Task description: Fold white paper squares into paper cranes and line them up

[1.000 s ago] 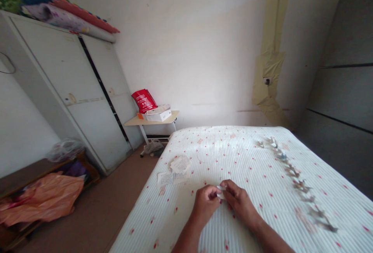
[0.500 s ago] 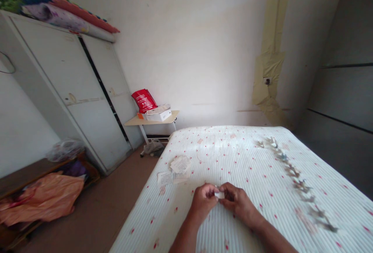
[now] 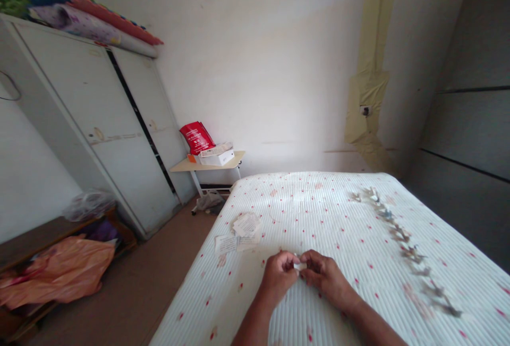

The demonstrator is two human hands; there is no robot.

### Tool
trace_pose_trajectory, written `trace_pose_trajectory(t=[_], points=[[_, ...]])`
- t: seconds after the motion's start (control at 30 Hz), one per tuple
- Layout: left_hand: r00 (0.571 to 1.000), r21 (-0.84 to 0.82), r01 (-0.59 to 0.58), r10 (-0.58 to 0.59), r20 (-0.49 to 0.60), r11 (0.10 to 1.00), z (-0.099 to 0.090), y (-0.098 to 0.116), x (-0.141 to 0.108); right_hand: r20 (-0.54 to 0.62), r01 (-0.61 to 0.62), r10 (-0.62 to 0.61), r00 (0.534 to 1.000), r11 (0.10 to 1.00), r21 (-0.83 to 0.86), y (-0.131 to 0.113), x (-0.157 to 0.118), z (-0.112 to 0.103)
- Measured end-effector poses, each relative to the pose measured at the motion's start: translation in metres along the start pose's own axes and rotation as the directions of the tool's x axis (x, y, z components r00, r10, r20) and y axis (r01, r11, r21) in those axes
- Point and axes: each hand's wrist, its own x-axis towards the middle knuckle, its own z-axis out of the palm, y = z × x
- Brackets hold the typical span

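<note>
A small white piece of paper (image 3: 300,266) is pinched between both hands, low in the middle of the view. My left hand (image 3: 280,272) grips its left side with thumb and fingers. My right hand (image 3: 323,274) closes on its right side, the fingertips of the two hands nearly touching. Both hands are over the white quilted bedspread (image 3: 303,218) with red dots. Printed paper pieces (image 3: 246,225) lie partly overlapped to the left, beyond my left hand. Several small folded paper figures (image 3: 412,254) form a slanting row on the right.
Behind the bed's far left corner, a small table (image 3: 183,165) holds a red bag (image 3: 197,137) and a white box (image 3: 217,158). A grey cabinet (image 3: 79,107) is at the left, with an orange plastic bag (image 3: 64,266) low in front.
</note>
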Motion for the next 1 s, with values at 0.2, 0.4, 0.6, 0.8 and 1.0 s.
trace_pose_trajectory(t=[0.2, 0.4, 0.6, 0.8, 1.0], points=[[1.0, 0.05, -0.022, 0.023, -0.003, 0.999, 0.0009, -0.0035, 0.0005, -0.003, 0.005, -0.005, 1.0, 0.998, 0.055, -0.0025, 0.0005, 0.0008], [1.0, 0.079, -0.023, 0.023, -0.006, 0.997, 0.0014, -0.0057, 0.0017, -0.004, -0.026, 0.027, 1.0, 0.998, 0.061, -0.0013, 0.0011, 0.0007], [1.0, 0.08, -0.028, 0.029, -0.008, 0.996, 0.0012, -0.0056, 0.0013, 0.0, -0.05, 0.05, 0.999, 0.997, 0.053, -0.0026, 0.0001, 0.0011], [0.999, 0.077, -0.04, 0.04, 0.001, 0.996, 0.0003, -0.0039, 0.0004, -0.013, -0.065, 0.065, 0.998, 0.997, 0.031, -0.0056, -0.0012, 0.0013], [0.999, 0.037, -0.034, 0.034, 0.004, 0.999, 0.0005, -0.0017, -0.0012, -0.015, -0.099, 0.101, 0.995, 0.993, 0.066, -0.0083, -0.0004, 0.0015]])
